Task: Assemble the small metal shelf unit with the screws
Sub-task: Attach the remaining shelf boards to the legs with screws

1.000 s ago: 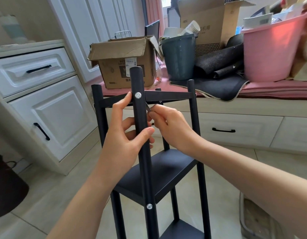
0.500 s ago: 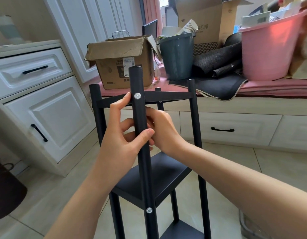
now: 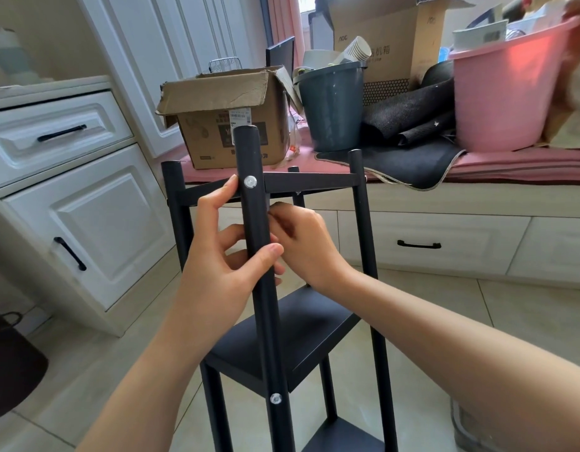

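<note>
Your left hand (image 3: 217, 269) grips the front post (image 3: 257, 249) of the shelf unit (image 3: 314, 324) standing on the floor, your right hand (image 3: 306, 246), fingers curled behind it on something hidden, seemingly fastening the top screw (image 3: 250, 182); next, tighten squarely.

A black shelf unit (image 3: 301, 324) of matt-painted metal stands on pale, faintly glossy floor tiles (image 3: 438, 308), its smooth round front post (image 3: 256, 223) fastened with bright silvery screws (image 3: 250, 182). Behind it, a pink cloth cushion covers the window bench (image 3: 523, 161), which carries a creased brown cardboard box (image 3: 230, 125) at its left end, a smooth dark grey plastic bucket (image 3: 331, 106), rough-woven black matting (image 3: 409, 119) and a glossy pink plastic tub (image 3: 500, 99). White painted cabinets (image 3: 96, 220) with a satin sheen bear matt black handles (image 3: 70, 254).
</note>
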The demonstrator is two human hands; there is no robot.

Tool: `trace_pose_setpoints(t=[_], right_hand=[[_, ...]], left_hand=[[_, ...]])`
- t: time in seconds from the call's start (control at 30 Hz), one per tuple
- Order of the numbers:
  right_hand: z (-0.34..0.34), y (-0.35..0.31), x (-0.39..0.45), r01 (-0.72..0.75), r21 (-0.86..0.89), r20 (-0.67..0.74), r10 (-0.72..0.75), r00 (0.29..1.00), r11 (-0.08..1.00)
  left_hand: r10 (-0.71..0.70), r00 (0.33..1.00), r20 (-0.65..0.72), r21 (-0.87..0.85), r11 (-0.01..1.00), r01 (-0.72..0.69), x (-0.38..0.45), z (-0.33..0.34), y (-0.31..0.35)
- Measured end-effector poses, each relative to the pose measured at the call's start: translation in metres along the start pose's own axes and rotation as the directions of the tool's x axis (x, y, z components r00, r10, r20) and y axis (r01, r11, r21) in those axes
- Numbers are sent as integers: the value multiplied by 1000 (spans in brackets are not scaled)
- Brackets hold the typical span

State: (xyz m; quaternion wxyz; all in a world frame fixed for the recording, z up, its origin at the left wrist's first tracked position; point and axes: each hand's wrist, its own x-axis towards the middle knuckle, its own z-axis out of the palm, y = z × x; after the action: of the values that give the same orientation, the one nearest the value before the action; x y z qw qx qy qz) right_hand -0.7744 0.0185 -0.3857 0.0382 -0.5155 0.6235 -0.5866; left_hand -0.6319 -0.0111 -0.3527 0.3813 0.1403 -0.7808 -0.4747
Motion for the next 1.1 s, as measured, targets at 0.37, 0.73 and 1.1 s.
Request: trace_pose_setpoints(t=[0.37, 0.73, 1.1], right_hand=[[-38, 2, -5, 115, -190, 86, -100, 991, 975], [-32, -2, 2, 165, -226, 60, -155, 986, 960], [-18, -1, 2, 144, -165, 36, -139, 990, 976]], left_hand=[[-34, 999, 4, -20, 999, 34, 1, -7, -5], [-17, 1000, 21, -13, 1000, 17, 2, -3, -4], [-10, 1000, 19, -24, 1000, 10, 2, -4, -4]])
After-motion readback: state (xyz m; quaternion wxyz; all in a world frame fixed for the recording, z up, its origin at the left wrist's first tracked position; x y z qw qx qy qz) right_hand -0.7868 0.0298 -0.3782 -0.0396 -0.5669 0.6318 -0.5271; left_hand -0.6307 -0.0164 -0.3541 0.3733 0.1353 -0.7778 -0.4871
